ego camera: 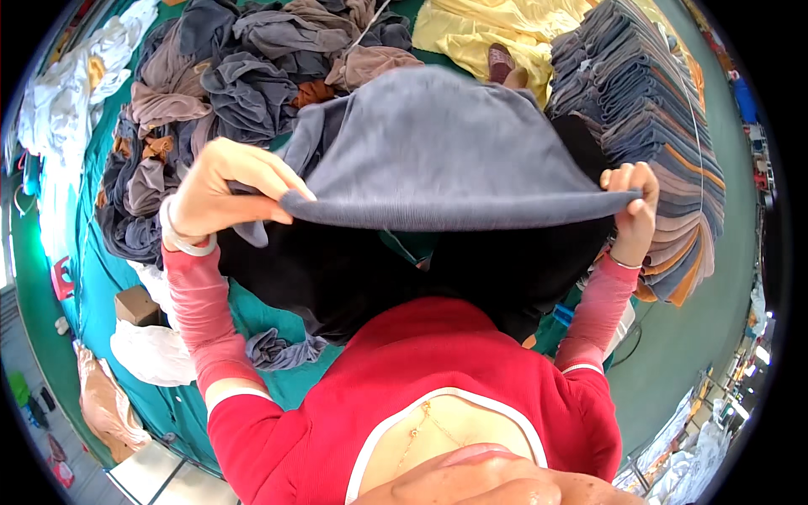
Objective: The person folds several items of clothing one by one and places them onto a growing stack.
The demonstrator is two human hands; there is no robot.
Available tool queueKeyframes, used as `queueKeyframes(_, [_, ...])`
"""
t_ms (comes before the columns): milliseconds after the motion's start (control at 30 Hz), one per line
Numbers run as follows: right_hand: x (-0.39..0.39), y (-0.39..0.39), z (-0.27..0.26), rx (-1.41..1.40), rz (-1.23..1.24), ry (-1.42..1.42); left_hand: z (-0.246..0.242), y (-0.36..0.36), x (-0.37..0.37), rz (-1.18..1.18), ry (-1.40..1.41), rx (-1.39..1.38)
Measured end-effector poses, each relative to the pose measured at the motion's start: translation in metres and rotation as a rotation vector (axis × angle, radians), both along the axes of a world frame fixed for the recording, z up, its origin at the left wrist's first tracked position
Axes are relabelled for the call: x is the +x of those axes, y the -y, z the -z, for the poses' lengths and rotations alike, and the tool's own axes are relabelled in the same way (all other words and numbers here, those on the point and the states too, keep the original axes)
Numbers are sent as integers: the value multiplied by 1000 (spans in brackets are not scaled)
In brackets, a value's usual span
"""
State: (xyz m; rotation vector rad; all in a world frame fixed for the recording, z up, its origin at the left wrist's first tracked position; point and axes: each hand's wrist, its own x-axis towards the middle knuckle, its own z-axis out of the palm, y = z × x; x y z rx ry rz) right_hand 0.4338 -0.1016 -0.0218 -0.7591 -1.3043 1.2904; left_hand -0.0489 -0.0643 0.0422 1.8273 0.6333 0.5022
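Note:
A grey-blue knitted garment is stretched across the lap between both hands, its ribbed edge running side to side nearest the body. My left hand, with a pale bangle at the wrist, pinches one end of that ribbed edge between thumb and fingers. At the opposite end, my right hand grips the edge with curled fingers. Below the edge, black cloth covers the legs. What lies under the spread garment is hidden.
Crumpled grey, brown and orange garments are heaped at upper left. Folded garments form a long stack on the right. Yellow cloth lies beyond the lap. A cardboard box and a white bundle sit at left on green sheeting.

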Motion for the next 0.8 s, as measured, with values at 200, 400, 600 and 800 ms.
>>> queueKeyframes(200, [-9, -63, 62, -322, 288, -67, 50, -53, 31, -506, -122, -98])
queueKeyframes(400, [-29, -61, 110, -424, 289, 494, 104, -48, 48, -287, -490, 350])
queueKeyframes(600, [-32, -55, 118, -572, 259, 227, 115, -42, 59, -228, -794, 668])
queueKeyframes(800, [-47, -52, 46, -223, 329, 103, 50, -44, 46, -425, -457, 728])
